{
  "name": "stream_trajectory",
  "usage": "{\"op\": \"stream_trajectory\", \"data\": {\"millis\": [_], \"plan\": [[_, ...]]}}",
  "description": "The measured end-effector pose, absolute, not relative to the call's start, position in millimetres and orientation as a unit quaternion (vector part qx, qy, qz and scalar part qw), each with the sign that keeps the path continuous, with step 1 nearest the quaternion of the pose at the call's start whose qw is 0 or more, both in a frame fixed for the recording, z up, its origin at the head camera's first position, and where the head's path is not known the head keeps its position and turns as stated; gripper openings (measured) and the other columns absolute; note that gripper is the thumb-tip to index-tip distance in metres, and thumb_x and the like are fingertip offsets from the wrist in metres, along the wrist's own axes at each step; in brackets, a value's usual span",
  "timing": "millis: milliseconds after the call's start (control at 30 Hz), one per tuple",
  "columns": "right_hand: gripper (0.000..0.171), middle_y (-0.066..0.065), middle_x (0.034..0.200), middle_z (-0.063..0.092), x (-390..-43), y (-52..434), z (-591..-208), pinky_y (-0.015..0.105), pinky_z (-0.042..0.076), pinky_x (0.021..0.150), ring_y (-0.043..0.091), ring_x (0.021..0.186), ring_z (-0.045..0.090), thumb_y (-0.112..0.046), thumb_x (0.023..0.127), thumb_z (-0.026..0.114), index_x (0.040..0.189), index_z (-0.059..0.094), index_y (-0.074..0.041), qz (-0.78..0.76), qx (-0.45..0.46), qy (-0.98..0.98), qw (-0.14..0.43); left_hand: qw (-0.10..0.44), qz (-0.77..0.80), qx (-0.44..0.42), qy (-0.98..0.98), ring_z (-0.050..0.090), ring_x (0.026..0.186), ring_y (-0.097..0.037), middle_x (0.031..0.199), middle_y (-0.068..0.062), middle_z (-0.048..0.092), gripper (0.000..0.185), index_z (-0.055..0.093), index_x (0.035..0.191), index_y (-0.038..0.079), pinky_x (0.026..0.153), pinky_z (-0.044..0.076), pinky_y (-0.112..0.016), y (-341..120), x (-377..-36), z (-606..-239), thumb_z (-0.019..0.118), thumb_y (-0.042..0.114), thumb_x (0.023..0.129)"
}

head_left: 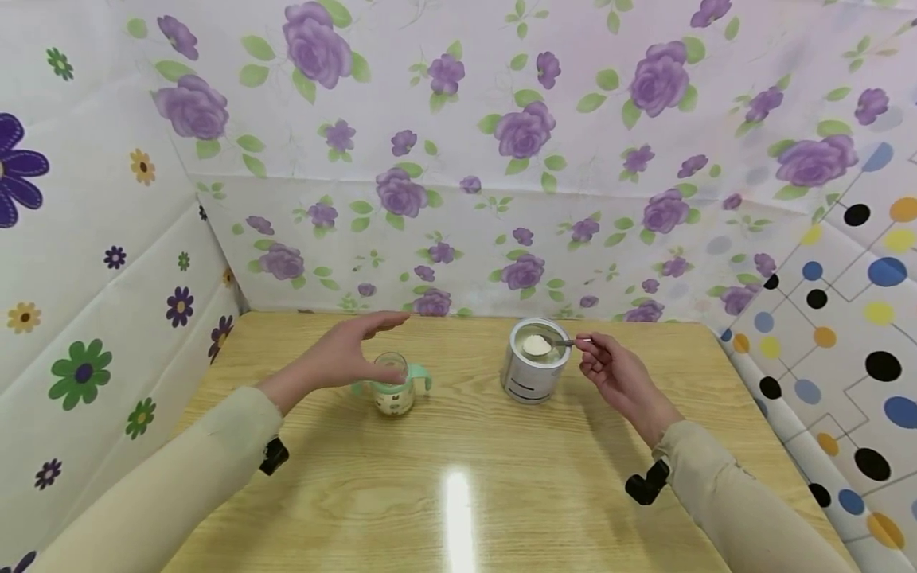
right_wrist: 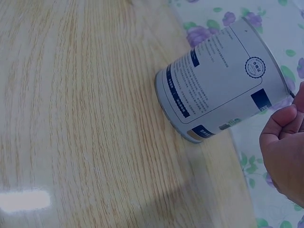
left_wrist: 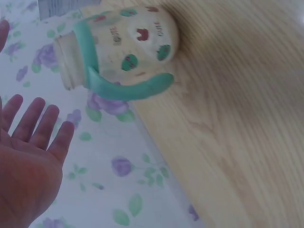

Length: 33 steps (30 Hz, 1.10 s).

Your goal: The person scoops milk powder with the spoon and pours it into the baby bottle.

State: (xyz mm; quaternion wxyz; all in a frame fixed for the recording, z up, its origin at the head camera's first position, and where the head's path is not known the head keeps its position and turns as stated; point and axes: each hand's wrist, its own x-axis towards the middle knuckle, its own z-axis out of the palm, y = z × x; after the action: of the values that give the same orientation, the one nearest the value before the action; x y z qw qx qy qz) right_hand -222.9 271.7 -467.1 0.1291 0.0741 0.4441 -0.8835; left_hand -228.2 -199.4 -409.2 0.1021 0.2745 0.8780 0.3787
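Observation:
My right hand (head_left: 614,374) pinches the handle of a spoon (head_left: 564,343) at the rim of a white can (head_left: 528,383). White powder (head_left: 536,344) heaps on the spoon's bowl, over the can's mouth. My left hand (head_left: 353,350), thumb and fingers spread apart, hovers at a baby bottle (head_left: 394,400) without touching it in the left wrist view. The bottle is uncapped, with a green collar, two green handles (left_wrist: 135,90) and printed pictures on its clear body. In the right wrist view the can's printed side (right_wrist: 213,78) shows, while the spoon is mostly hidden behind the rim.
Bottle and can stand upright on a wooden table (head_left: 358,493), the can to the right of the bottle. A flowered cloth (head_left: 458,159) hangs behind the table's far edge. Patterned sheets close off the left and right sides. A bright reflection lies on the tabletop.

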Motion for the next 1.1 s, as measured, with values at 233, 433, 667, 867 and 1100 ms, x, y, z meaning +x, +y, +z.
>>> {"op": "stream_trajectory", "data": {"millis": [233,433,667,867,1100], "plan": [[0.042,0.002,0.091,0.081,-223,273,-469,0.023,0.053,0.073,0.009,0.071,0.065,-0.020,0.119,0.041,0.107,0.078,-0.002,-0.888,0.064,0.439,0.125,0.100,0.407,0.257,0.870,0.041,0.154,-0.035,0.168,-0.008,0.042,0.098,0.037,0.167,0.023,0.125,0.032,-0.060,-218,-228,-427,0.092,0.036,0.087],[0.046,0.001,0.091,0.081,-222,275,-469,0.023,0.054,0.074,0.008,0.072,0.066,-0.020,0.119,0.038,0.106,0.078,-0.004,-0.885,0.056,0.445,0.126,0.109,0.427,0.244,0.864,0.041,0.154,-0.036,0.168,-0.007,0.042,0.099,0.037,0.167,0.019,0.124,0.033,-0.061,-219,-227,-448,0.093,0.034,0.086],[0.045,0.002,0.091,0.081,-221,276,-468,0.024,0.054,0.075,0.009,0.071,0.066,-0.019,0.119,0.038,0.106,0.078,-0.003,-0.885,0.063,0.444,0.126,0.105,0.461,0.231,0.850,0.047,0.149,-0.037,0.164,-0.009,0.049,0.095,0.044,0.163,0.018,0.122,0.036,-0.061,-215,-226,-472,0.095,0.030,0.084],[0.045,0.002,0.091,0.081,-219,275,-466,0.024,0.053,0.075,0.010,0.071,0.066,-0.019,0.119,0.038,0.105,0.078,-0.003,-0.884,0.072,0.444,0.126,0.099,0.490,0.203,0.842,0.060,0.134,-0.033,0.147,-0.009,0.063,0.081,0.057,0.153,0.018,0.113,0.048,-0.057,-213,-222,-488,0.096,0.029,0.083],[0.043,0.003,0.091,0.081,-219,275,-466,0.025,0.053,0.075,0.010,0.072,0.066,-0.020,0.119,0.041,0.105,0.078,-0.002,-0.888,0.076,0.436,0.125,0.098,0.520,0.185,0.828,0.064,0.127,-0.031,0.139,-0.009,0.067,0.069,0.062,0.148,0.018,0.104,0.053,-0.052,-210,-219,-497,0.093,0.026,0.087]]}}
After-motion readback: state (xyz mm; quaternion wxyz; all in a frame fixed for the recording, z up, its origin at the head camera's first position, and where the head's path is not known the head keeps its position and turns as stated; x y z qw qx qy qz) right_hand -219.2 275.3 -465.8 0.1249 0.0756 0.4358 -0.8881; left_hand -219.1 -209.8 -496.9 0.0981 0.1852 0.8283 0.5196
